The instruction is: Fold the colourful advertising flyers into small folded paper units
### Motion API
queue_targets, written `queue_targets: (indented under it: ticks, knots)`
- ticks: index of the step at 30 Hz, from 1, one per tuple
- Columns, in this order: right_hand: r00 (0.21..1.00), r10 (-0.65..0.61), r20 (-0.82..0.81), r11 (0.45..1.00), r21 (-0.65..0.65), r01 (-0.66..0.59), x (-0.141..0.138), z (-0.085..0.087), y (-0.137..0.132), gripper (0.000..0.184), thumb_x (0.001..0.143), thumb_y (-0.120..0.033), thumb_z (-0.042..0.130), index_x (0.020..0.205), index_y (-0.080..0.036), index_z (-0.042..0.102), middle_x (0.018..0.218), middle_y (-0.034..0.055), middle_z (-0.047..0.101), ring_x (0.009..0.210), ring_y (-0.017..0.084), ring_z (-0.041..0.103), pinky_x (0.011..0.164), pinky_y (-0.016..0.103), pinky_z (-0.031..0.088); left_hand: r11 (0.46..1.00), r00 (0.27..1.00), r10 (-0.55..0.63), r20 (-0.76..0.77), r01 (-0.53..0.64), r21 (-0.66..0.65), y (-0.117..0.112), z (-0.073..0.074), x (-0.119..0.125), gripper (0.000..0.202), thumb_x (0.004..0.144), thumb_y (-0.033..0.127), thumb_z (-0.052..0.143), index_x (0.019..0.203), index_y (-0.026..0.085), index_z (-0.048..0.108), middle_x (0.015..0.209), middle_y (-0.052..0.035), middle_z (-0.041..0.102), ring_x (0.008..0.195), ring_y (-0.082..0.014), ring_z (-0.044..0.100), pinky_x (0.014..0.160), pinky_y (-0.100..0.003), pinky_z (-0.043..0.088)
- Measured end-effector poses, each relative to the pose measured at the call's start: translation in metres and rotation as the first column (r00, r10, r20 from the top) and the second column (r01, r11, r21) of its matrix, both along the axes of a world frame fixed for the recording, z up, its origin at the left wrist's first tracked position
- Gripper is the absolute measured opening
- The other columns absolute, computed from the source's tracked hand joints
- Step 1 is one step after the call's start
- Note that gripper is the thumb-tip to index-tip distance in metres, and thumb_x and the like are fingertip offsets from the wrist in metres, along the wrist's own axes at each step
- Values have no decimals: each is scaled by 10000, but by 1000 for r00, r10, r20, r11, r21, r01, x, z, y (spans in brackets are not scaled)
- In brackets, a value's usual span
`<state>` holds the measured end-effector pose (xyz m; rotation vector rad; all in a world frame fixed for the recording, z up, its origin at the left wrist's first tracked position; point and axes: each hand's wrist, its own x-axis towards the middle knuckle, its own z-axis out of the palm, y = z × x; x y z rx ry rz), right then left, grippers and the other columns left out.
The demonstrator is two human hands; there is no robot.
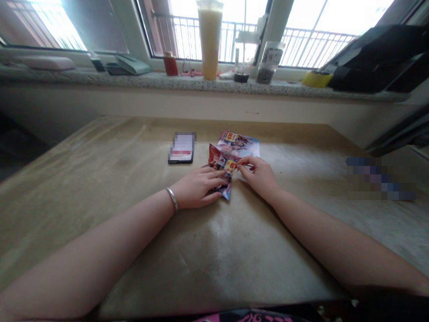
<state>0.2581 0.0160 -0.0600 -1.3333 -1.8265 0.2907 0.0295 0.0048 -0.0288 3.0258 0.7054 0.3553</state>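
A folded, brightly printed paper leaflet (216,155) lies on the table in front of me, with red and blue areas and a yellow patch. My left hand (204,187) rests flat on it, fingers stretched across the paper and a silver bangle at the wrist. At its right edge, my right hand (256,174) pinches the paper between thumb and fingertips. Just behind lies a second printed sheet (244,145), flat and of similar colours, partly covered by the folded one.
A phone (181,147) lies left of the papers, its screen blurred. Far right on the table (140,241) is a blurred bluish strip (378,179). Along the granite windowsill (134,80) stand a tall yellow-filled cup (210,42), a red container (170,65), a clear jar (270,62) and a black bag (378,58).
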Motion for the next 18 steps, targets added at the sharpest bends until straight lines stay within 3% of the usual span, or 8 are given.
queue_targets:
  ticks: [7, 10, 13, 18]
  knots:
    - [1000, -15, 4, 1000, 4, 15, 0, 0, 0, 113, 804, -315, 586, 819, -232, 661, 846, 17, 692, 796, 186, 623, 672, 326, 493, 999, 999, 40, -22, -40, -2, -2, -6, 4, 475, 888, 378, 483, 1325, 193, 476, 1343, -59, 523, 1207, -255, 453, 1063, -436, 326]
    - [998, -52, -43, 997, -51, 50, -1, 2, -1, 133, 783, -335, 618, 867, -234, 631, 837, 13, 687, 676, 158, 617, 620, 311, 501, 1000, 1000, 16, 19, -16, 2, -1, -4, 4, 381, 897, 311, 466, 1248, 188, 548, 1248, -63, 594, 1152, -234, 495, 1021, -399, 377]
    - [986, -96, -134, 992, -94, 84, -3, 3, -3, 300, 734, -336, 677, 991, -238, 557, 754, -13, 672, 586, 143, 604, 564, 295, 504, 999, 999, 34, 43, -34, 4, 0, -1, 5, 302, 897, 298, 473, 1143, 178, 600, 1139, -83, 632, 1067, -215, 548, 950, -367, 430]
    - [963, -33, -268, 991, -134, -4, -6, 2, -5, 336, 731, -392, 681, 1009, -256, 549, 712, -29, 671, 586, 144, 615, 510, 275, 519, 996, 994, 90, 57, -88, -29, 3, -1, 5, 285, 840, 341, 578, 1065, 167, 579, 1070, -93, 611, 966, -212, 579, 842, -341, 477]
